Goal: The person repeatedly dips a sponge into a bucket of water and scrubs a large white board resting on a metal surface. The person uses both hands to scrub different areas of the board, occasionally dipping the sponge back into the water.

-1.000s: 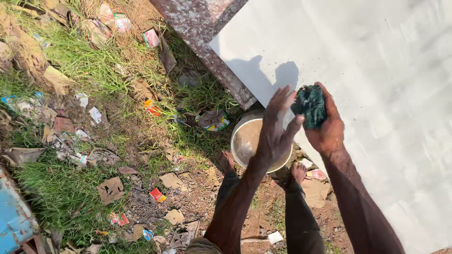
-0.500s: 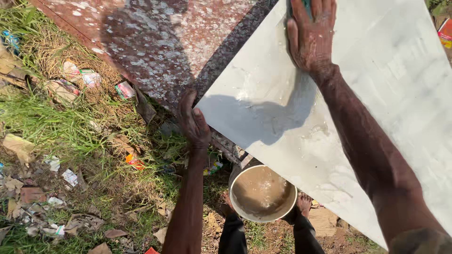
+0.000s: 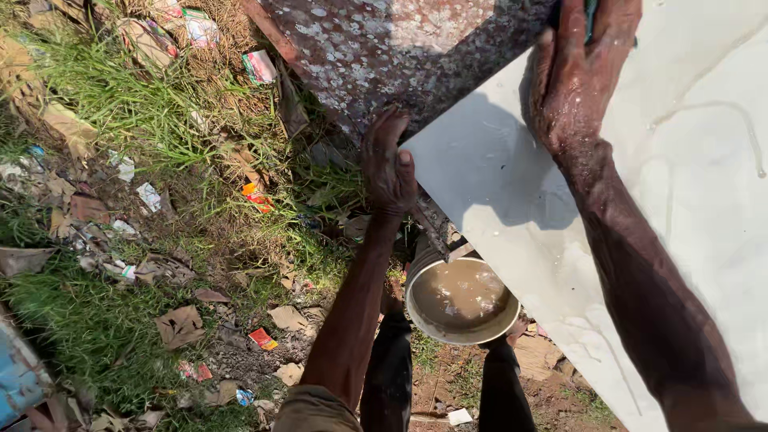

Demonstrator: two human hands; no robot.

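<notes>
A large white slab point(image 3: 688, 208) lies tilted at the right, wet and streaked. My right hand point(image 3: 580, 68) presses flat on its upper part, over a dark green scrubbing pad point(image 3: 590, 14) that shows only as a sliver under the fingers. My left hand point(image 3: 388, 164) rests on the slab's left corner, where it overlaps a mottled reddish stone slab point(image 3: 400, 52). Below, between my legs, a round metal bowl point(image 3: 462, 300) holds muddy brown water.
Grass and bare soil at the left are strewn with paper scraps, wrappers and dry leaves point(image 3: 180, 324). A blue object point(image 3: 16, 384) sits at the lower left edge. My dark trouser legs point(image 3: 388, 376) stand beside the bowl.
My right hand with the green pad went from above the bowl up onto the white slab. My left hand moved from the bowl to the slab's corner. The view came closer.
</notes>
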